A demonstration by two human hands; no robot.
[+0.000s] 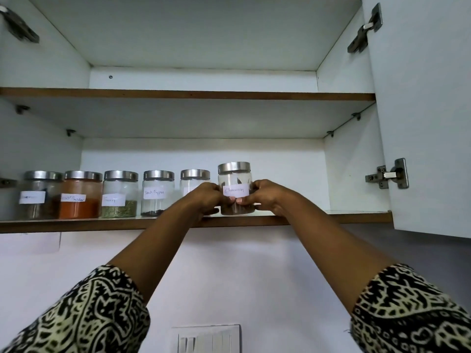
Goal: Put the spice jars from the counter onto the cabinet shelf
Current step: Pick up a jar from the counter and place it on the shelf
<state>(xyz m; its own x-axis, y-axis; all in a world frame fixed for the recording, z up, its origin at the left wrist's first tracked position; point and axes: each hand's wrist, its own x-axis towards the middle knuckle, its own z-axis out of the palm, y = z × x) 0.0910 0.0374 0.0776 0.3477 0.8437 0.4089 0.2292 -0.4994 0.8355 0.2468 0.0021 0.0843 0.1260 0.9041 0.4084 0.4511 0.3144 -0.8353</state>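
A clear glass cinnamon jar (235, 178) with a steel lid and a white handwritten label stands near the front edge of the lower cabinet shelf (76, 224). My left hand (204, 198) grips its left side and my right hand (265, 197) its right side, thumbs meeting under the label. Left of it a row of several similar jars stands on the shelf: one half hidden behind my left hand (195, 178), a black pepper jar (157, 193), a jar of green herbs (119, 194), an orange powder jar (81, 194) and a dark spice jar (40, 194).
The upper shelf (188, 94) is bare. The cabinet's right door (428, 110) stands open, with hinges on its inner face. Free shelf space lies to the right of the cinnamon jar. A white switch plate (206, 338) sits on the wall below.
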